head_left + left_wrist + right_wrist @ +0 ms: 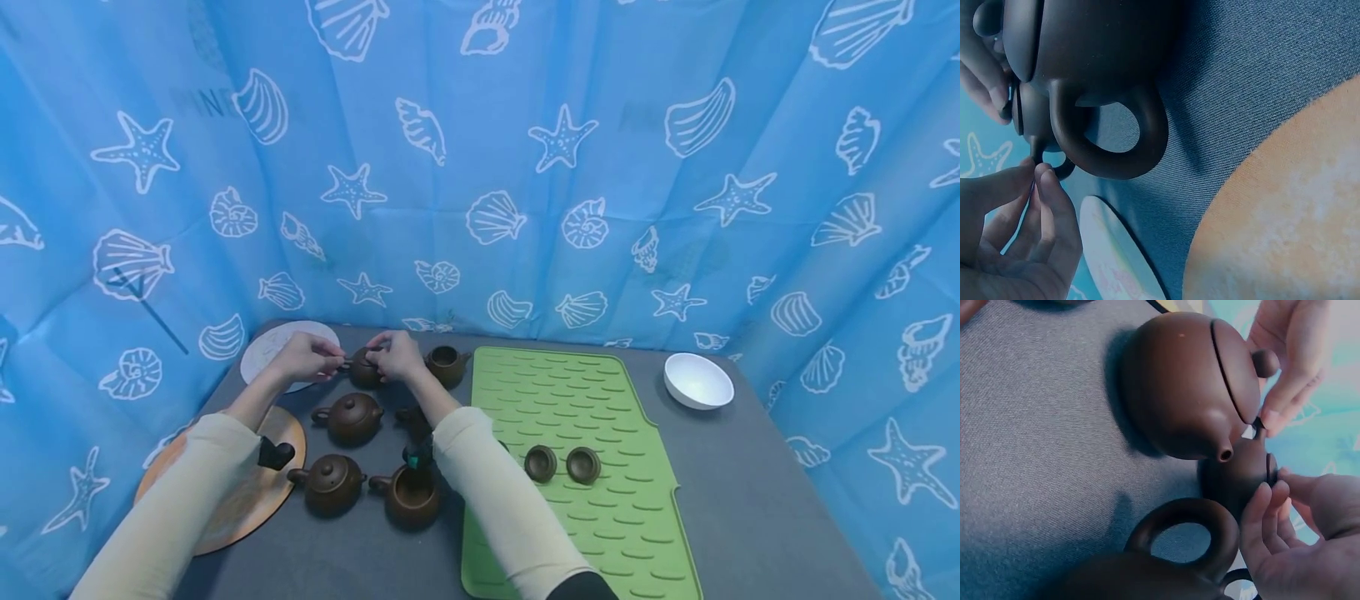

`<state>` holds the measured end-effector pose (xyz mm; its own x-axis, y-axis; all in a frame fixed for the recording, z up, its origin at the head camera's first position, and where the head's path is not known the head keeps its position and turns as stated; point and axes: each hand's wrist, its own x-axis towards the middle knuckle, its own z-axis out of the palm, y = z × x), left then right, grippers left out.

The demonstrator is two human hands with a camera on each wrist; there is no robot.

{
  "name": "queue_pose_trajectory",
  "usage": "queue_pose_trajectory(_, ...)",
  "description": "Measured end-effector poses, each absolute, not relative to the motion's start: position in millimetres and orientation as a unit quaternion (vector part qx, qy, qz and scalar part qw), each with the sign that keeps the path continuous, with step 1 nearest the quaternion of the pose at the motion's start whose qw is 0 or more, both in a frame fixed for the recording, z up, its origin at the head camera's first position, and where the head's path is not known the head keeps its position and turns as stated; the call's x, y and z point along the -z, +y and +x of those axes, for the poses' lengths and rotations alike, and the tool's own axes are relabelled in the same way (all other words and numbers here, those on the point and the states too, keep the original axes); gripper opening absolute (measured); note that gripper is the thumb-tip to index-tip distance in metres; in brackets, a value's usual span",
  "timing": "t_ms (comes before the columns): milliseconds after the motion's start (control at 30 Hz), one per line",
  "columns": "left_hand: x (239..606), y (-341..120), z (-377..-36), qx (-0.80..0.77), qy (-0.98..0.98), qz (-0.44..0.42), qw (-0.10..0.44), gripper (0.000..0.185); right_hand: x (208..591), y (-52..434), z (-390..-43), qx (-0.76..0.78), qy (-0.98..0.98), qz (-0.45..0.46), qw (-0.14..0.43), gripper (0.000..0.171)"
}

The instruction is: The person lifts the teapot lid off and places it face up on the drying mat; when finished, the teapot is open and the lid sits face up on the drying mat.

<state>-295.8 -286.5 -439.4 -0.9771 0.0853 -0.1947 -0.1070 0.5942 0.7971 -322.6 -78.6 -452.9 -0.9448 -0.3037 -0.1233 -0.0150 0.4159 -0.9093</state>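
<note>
A small brown teapot (364, 369) stands at the back of the grey table, between both hands. My left hand (328, 360) pinches its handle (1060, 167) between thumb and forefinger (1044, 178). My right hand (381, 353) curls over the pot's top from the other side, fingertips (1266, 490) on its rim and lid. A larger lidded teapot (351, 417) stands just in front and fills both wrist views (1091, 56) (1191, 387). In the right wrist view the small teapot (1238, 478) is half hidden behind it.
Two more teapots (330, 483) (411, 497) stand nearer, and a lidless one (447, 365) sits right of my hands. Two lids (540, 462) (582, 464) lie on a green ribbed mat (600, 400). There is also a white bowl (698, 381), a white plate (262, 346), an orange round board (247, 500) and a blue curtain behind.
</note>
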Motion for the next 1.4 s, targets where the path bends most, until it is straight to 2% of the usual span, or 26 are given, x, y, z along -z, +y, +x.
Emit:
queue_pose_trajectory(267, 438, -284, -296, -0.453, 0.885, -0.01, 0.108, 0.029, 446, -75, -319, 0.524, 0.837, -0.128, 0.093, 0.013)
queue_pose_trajectory(733, 439, -285, -293, -0.447, 0.888, -0.009, 0.108, 0.029, 413, -39, -312, 0.563, 0.799, -0.191, 0.09, 0.017)
queue_pose_trajectory(1233, 441, -285, -293, -0.445, 0.89, 0.007, 0.097, 0.027, 397, 47, -293, 0.565, 0.789, -0.225, 0.091, 0.022)
queue_pose_trajectory(1400, 440, -286, -293, -0.443, 0.891, 0.005, 0.097, 0.027, 392, 87, -279, 0.551, 0.793, -0.242, 0.096, 0.033)
